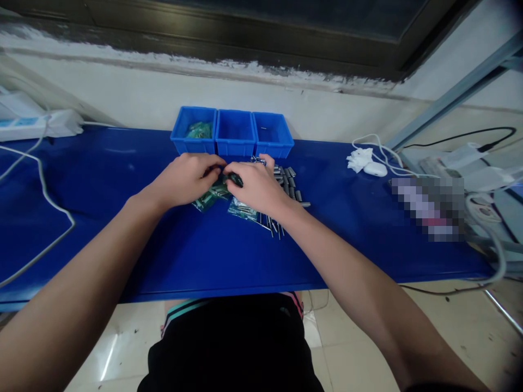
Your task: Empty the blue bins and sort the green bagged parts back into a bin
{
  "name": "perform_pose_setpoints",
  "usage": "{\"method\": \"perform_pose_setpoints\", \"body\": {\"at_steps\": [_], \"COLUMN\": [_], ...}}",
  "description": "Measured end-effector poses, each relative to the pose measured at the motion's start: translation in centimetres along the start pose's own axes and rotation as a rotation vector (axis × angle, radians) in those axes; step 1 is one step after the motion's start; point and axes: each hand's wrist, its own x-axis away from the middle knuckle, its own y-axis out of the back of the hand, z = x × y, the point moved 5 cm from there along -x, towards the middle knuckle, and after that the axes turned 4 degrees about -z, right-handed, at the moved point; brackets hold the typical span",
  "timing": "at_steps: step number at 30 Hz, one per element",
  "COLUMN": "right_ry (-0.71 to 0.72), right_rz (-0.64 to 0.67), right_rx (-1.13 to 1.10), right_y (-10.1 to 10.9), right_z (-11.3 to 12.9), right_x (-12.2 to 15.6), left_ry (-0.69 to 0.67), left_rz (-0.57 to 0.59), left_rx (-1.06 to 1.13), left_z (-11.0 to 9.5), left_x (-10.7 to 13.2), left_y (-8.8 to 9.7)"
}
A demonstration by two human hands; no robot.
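My left hand point(186, 177) and my right hand point(255, 185) meet over the middle of the blue table point(122, 228), fingers curled and pinched together on a small dark part point(233, 178) between them. Under the hands lies a pile of small green circuit boards point(212, 197). Several grey cylindrical components point(289, 184) with thin metal legs lie just right of my right hand. Three blue bins point(232, 133) stand side by side behind the hands; the left bin holds green boards point(199, 130).
A white power strip point(36, 124) and white cables point(49, 201) lie at the left. At the right are a crumpled white tissue point(359, 159), a white mouse-like object point(376, 169), more cables and grey boxes. A white wall runs behind the table.
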Motion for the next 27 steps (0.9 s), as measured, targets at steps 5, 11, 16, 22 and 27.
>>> {"method": "perform_pose_setpoints", "body": {"at_steps": [5, 11, 16, 22, 27], "right_ry": [0.023, 0.041, -0.012, -0.083, -0.254], "right_rz": [-0.057, -0.168, -0.287, -0.254, -0.236], "right_rx": [-0.01, -0.123, -0.409, -0.722, -0.873], "right_y": [0.4, 0.8, 1.5, 1.1, 1.0], "right_z": [0.3, 0.5, -0.3, -1.7, -2.5], "right_x": [-0.2, -0.5, -0.8, -1.6, -1.6], "left_ry": [-0.009, 0.011, 0.001, 0.066, 0.151], "left_rz": [-0.015, -0.041, -0.091, -0.118, -0.232], "left_rx": [0.031, 0.13, 0.28, 0.548, 0.547], "left_z": [-0.4, -0.7, -0.3, 0.1, 0.6], "left_x": [-0.2, -0.1, -0.1, 0.0, -0.1], "left_y": [0.3, 1.2, 2.0, 2.0, 1.8]}}
